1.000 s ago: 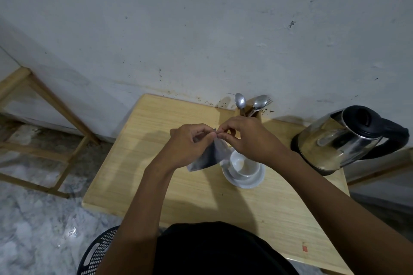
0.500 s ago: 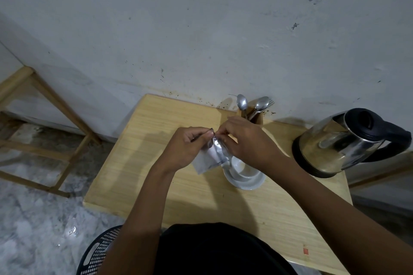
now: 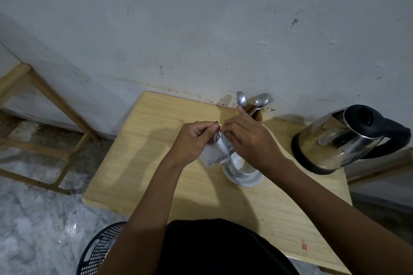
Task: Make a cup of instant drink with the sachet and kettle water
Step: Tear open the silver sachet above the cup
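Both hands pinch the top edge of a silvery-white sachet (image 3: 215, 152), which hangs above the table. My left hand (image 3: 193, 140) grips its left corner and my right hand (image 3: 250, 138) its right corner. Just below and to the right, a white cup (image 3: 240, 163) stands on a white saucer (image 3: 243, 178), partly hidden by my right hand. A steel kettle (image 3: 342, 138) with a black lid and handle stands at the table's right side.
The wooden table (image 3: 145, 163) stands against a grey wall. A wooden holder (image 3: 258, 115) with spoons (image 3: 241, 98) and a fork is at the back. A black perforated basket (image 3: 100, 250) sits on the floor at front left. A wooden frame (image 3: 40, 87) stands at left.
The sachet's top edge has stayed pinched between both hands; the sachet has turned, its pale side now facing me. The hands have hardly shifted.
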Demonstrator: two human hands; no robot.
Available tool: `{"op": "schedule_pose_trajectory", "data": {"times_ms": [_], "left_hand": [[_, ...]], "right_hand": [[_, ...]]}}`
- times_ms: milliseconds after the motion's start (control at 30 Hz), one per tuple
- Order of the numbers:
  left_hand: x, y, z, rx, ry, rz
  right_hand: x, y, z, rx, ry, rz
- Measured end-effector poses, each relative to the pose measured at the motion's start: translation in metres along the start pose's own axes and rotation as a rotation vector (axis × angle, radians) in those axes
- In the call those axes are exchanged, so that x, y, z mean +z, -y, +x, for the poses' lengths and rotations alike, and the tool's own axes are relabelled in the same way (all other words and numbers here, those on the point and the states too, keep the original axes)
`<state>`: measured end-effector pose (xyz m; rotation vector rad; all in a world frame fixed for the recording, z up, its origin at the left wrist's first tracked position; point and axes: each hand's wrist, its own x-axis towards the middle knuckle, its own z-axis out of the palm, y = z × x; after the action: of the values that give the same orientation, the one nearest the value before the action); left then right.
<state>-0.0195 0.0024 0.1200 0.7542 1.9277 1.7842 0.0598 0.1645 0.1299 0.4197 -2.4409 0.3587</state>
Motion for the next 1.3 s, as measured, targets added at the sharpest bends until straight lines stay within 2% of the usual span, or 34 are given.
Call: {"op": "schedule_pose_trajectory", "data": {"times_ms": [233,600,800,1000,1300], "left_hand": [[0.008,-0.001,0.002,0.000,0.017,-0.041],[0.006,0.008,0.004,-0.055,-0.060,-0.009],[-0.010,0.015,0.004,-0.080,-0.136,0.005],[-0.019,0.022,0.002,-0.155,-0.213,-0.030],[-0.018,0.018,0.000,-0.246,-0.205,-0.046]], "right_hand": [[0.003,-0.004,-0.010,0.040,-0.048,-0.002],[0.002,0.010,-0.026,0.136,-0.177,-0.029],[0.003,0.027,-0.034,0.313,-0.183,0.104],[-0.003,0.042,-0.037,0.579,-0.186,0.317],[-0.008,0.048,-0.028,0.856,-0.194,0.454]]}}
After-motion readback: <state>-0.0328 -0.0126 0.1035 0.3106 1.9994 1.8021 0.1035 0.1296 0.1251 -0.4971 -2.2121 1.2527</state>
